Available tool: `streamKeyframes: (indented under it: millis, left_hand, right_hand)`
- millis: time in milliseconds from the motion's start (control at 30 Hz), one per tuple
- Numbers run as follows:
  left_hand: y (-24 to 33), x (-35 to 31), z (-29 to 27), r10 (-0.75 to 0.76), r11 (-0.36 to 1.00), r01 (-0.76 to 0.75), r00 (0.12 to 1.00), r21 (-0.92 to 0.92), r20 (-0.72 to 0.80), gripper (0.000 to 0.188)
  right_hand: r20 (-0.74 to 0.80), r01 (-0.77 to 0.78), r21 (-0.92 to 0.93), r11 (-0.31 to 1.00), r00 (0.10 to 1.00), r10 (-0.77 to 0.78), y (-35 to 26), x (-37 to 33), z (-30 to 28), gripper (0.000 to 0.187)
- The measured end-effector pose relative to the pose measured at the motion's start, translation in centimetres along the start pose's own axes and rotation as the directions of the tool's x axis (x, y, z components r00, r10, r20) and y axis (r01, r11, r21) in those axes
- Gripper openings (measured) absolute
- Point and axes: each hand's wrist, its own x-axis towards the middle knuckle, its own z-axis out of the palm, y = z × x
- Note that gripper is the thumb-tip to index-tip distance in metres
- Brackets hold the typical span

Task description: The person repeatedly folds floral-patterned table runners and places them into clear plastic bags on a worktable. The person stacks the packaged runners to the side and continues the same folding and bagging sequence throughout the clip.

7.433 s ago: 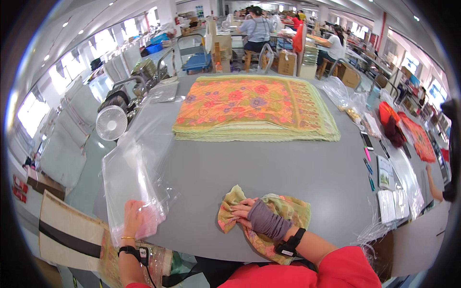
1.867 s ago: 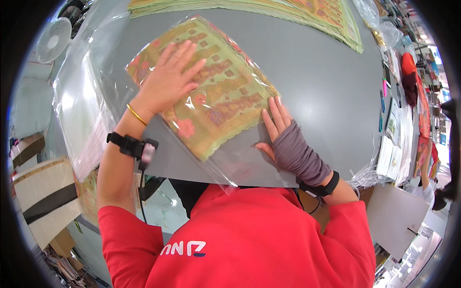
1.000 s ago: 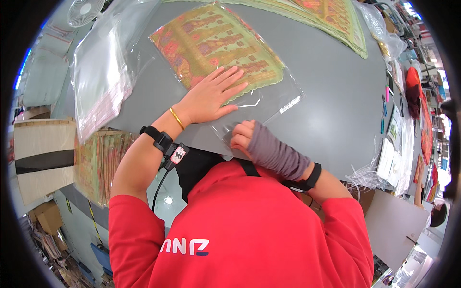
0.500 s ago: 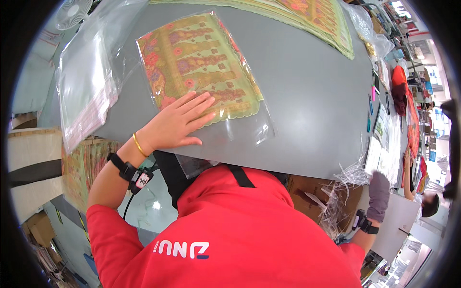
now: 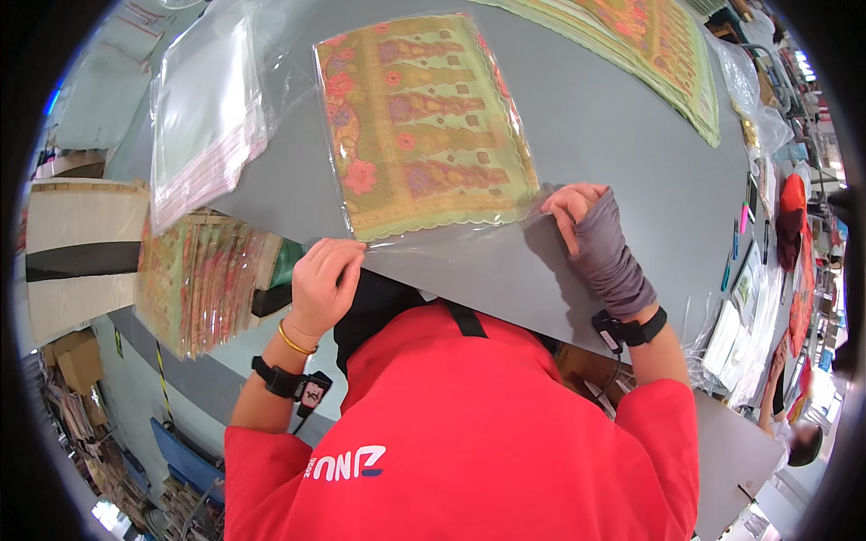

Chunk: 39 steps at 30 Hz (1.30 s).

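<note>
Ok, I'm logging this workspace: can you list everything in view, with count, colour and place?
bagged cloth: 1, green and red, table centre
clear bags: several, transparent, table left
cloth stack: 1, orange and green, far right
table: 1, grey, middle
packed cloths: many, green and red, left
board: 1, cream, left
cardboard boxes: count unclear, brown, lower left
pens: several, mixed colours, table right
papers: several, white, below pens
hanging cloth: count unclear, red, right edge
co-worker: 1, pale top, lower right
left hand: 1, bare, bagged cloth's near left corner
right hand: 1, grey sleeve, bagged cloth's near right corner
wrist straps: 2, black, both wrists
bracelet: 1, gold, left wrist
shirt: 1, red, bottom
</note>
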Motion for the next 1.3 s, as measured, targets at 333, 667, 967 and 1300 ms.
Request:
streamKeyframes:
  millis: [333,667,967,1300]
  left_hand:
    - [1.0,1.7,2.1,-0.459,0.883,0.467,0.878,0.041,-0.133,0.016]
    - [-3.0,-3.1,-0.1,-0.466,0.801,0.597,0.661,0.036,-0.588,0.05]
    - [1.9,-7.7,3.4,-0.794,0.255,0.316,0.607,-0.914,-0.011,0.034]
    - [-2.6,-16.2,-13.7,-0.877,0.331,0.168,0.417,-0.928,-0.237,0.038]
  right_hand:
    - [0.1,-0.274,-0.224,0.935,0.948,0.301,-0.3,3.0,2.4,0.018]
    - [0.364,0.184,-0.073,0.98,0.92,-0.146,-8.1,6.2,2.6,0.078]
    - [-0.089,-0.022,-0.162,0.987,0.996,0.007,6.3,16.7,8.4,0.056]
    - [0.451,-0.327,0.711,0.623,0.891,-0.048,-13.0,19.9,8.4,0.013]
